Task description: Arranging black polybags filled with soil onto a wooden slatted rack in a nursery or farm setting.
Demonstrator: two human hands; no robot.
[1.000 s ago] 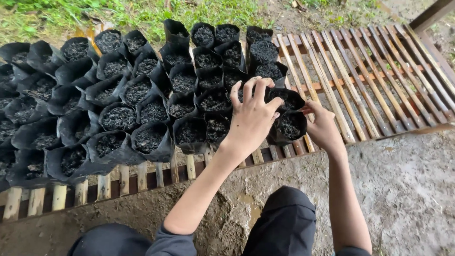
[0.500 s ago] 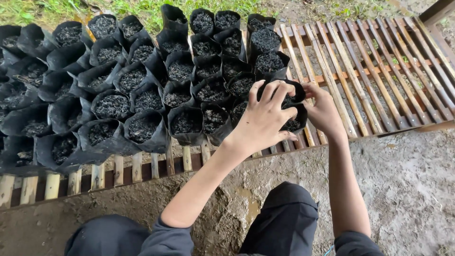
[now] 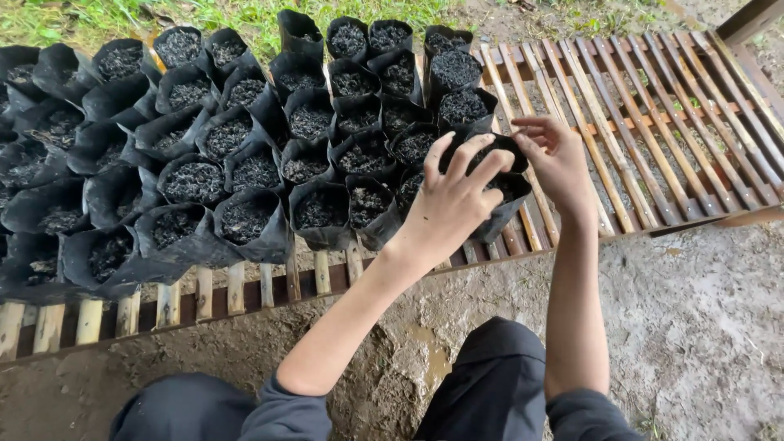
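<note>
Both of my hands are on one black plastic nursery bag (image 3: 508, 196) filled with dark soil, at the right end of the rows of bags. My left hand (image 3: 453, 204) lies over its top and near side with the fingers spread and curled on the rim. My right hand (image 3: 559, 163) cups its right side, fingers bent toward the rim. The bag rests on a slatted wooden rack (image 3: 653, 139), touching the neighbouring bags to its left. Much of the bag is hidden under my left hand.
Several rows of soil-filled black bags (image 3: 245, 163) cover the left and middle of the rack. The rack's right part shows bare slats. Grass (image 3: 204, 12) lies beyond the rack. Muddy ground (image 3: 694, 327) is near me, with my dark-trousered knees (image 3: 490, 384) below.
The view has shifted a little. My hands and the bag stay at the row's right end; my left fingers have spread wider over the bag's top.
</note>
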